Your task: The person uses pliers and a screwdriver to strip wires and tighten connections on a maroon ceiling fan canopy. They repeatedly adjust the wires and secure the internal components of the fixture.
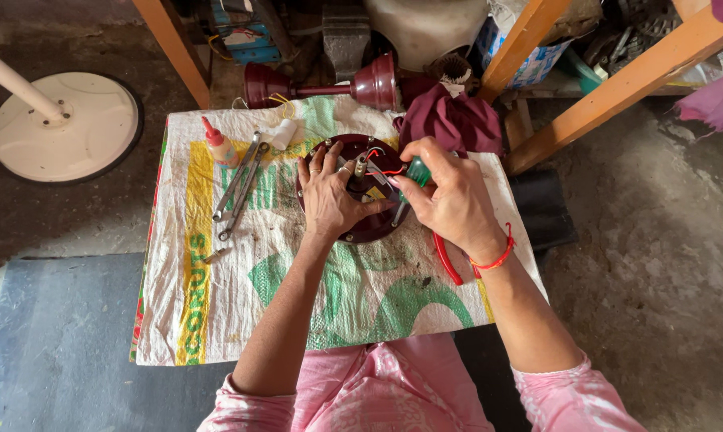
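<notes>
Maroon round motor housing [361, 228] is sitting mid-table on sack cloth [241, 288], left hand [329, 196] pressing flat on it, right hand [449, 200] gripping green-handled tool [417, 170] w/ tip angling left onto housing.

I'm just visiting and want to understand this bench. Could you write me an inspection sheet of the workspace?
Surface: low table covered with a printed woven sack, stained.
Job's things: round maroon motor housing lying flat; green-handled screwdriver at it.
Clutter: small red-capped bottle, metal spanners, red-handled pliers, white tape roll, maroon cloth.
Hands: left hand rests on the housing; right hand grips the screwdriver.
Cables: thin red wires on the housing; yellow wire at the table's far edge.
Surroundings: maroon rod with end cups, white round stand base, orange wooden legs, concrete floor.
</notes>
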